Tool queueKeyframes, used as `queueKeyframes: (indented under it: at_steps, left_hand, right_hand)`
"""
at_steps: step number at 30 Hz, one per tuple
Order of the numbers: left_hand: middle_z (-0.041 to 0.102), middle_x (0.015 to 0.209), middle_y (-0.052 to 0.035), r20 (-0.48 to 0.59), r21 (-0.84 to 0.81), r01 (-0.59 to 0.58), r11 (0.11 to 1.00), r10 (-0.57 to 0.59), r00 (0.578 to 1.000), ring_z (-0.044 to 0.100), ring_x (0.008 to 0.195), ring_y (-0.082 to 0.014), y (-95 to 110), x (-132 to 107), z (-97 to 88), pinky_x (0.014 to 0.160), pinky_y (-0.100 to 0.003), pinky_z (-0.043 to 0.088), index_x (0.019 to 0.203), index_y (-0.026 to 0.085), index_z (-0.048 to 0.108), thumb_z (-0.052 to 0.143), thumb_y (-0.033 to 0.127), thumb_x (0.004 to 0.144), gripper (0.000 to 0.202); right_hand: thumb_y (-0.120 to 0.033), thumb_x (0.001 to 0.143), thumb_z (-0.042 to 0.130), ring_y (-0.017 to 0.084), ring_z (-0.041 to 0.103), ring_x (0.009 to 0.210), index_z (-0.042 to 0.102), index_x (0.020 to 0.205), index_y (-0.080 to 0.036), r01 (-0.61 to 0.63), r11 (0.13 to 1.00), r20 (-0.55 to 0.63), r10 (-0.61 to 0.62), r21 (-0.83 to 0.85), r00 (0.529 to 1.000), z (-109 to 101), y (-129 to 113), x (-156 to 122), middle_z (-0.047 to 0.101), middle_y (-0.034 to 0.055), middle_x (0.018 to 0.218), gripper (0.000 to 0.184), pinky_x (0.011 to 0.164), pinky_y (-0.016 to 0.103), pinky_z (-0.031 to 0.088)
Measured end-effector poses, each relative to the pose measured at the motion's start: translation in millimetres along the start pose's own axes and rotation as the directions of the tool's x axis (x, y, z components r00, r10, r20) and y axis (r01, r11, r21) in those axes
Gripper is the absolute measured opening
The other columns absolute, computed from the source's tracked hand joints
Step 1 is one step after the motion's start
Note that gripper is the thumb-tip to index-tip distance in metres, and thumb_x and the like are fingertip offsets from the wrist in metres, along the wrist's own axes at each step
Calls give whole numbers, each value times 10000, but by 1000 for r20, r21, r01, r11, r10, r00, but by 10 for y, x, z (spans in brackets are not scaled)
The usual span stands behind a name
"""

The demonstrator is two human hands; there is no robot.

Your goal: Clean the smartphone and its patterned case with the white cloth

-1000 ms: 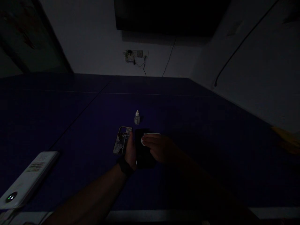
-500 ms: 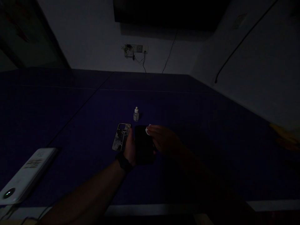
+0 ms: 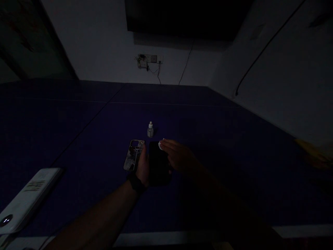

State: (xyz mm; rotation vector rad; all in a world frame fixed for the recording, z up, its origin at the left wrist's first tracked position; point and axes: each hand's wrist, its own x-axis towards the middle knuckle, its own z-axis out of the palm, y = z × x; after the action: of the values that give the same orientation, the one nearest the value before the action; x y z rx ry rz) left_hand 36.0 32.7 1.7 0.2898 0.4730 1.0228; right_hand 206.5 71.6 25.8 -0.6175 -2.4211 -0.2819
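Note:
My left hand (image 3: 143, 168), with a dark watch (image 3: 135, 182) at the wrist, is closed around a black phone (image 3: 158, 166) from below and the side. Its dark face is turned up toward me. Against the phone's upper end my right hand (image 3: 179, 154) presses a small white wipe (image 3: 160, 144) under its fingertips. Just left of the phone lies a patterned phone case (image 3: 132, 159) with a camera cutout. Beyond both stands a small clear bottle (image 3: 150, 131) with a white cap, upright.
A white power bank (image 3: 30, 198) with a lit display lies at the left of the dark blue table (image 3: 104, 135), a cable at its near end. Something yellow (image 3: 312, 152) sits at the right edge. Wall sockets (image 3: 149, 59) and a dark screen (image 3: 187, 19) are behind.
My right hand has slid the wipe slightly left across the phone's upper end. The left hand keeps its hold. The whole view has shifted a little.

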Motion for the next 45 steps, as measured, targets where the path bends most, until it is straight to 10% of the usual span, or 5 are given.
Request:
queueKeyframes:
  at_steps: [11, 19, 27, 36, 45]
  left_hand:
    - [731, 863, -143, 15, -33, -43, 999, 44, 999, 698, 741, -262, -30, 85, -67, 724, -389, 545, 1111, 104, 689, 426, 767, 868, 753]
    - [746, 863, -154, 67, 42, 28, 999, -31, 997, 714, 730, -286, -9, 36, -73, 722, -417, 541, 1108, 100, 691, 361, 798, 868, 809]
    - [749, 876, -157, 92, 42, -11, 999, 7, 996, 701, 661, -248, 0, 19, -35, 650, -358, 526, 1206, 83, 669, 314, 777, 895, 839]
    - [747, 926, -157, 2, -19, 7, 1000, -7, 1000, 717, 799, -288, -18, 26, 9, 749, -408, 549, 1208, 115, 665, 397, 753, 889, 762]
    - [748, 952, -178, 24, 19, -7, 1000, 6, 1000, 721, 824, -289, -15, 57, -39, 783, -401, 549, 1249, 82, 655, 376, 764, 888, 821]
  right_hand:
    - [-45, 864, 479, 233, 640, 1188, 636, 1240, -125, 152, 986, 57, -156, 67, 986, -55, -84, -20, 708, 124, 1219, 415, 984, 382, 583]
    - [-78, 894, 503, 260, 646, 1093, 579, 1281, -132, -7, 998, 59, 3, 70, 998, -94, -13, 11, 676, 161, 1210, 398, 892, 459, 585]
    - [-74, 916, 580, 209, 650, 1022, 643, 1121, -144, 172, 980, 343, -198, 105, 918, -220, -53, -26, 705, 116, 1094, 225, 899, 354, 532]
    - [-57, 924, 563, 222, 620, 965, 623, 1208, -134, -41, 999, 134, 39, 13, 990, -25, -67, -99, 674, 137, 1115, 300, 829, 358, 551]
    - [-135, 961, 589, 166, 581, 808, 697, 1012, -160, 11, 998, 250, -27, 67, 968, -60, -235, -113, 624, 62, 866, 122, 697, 261, 487]
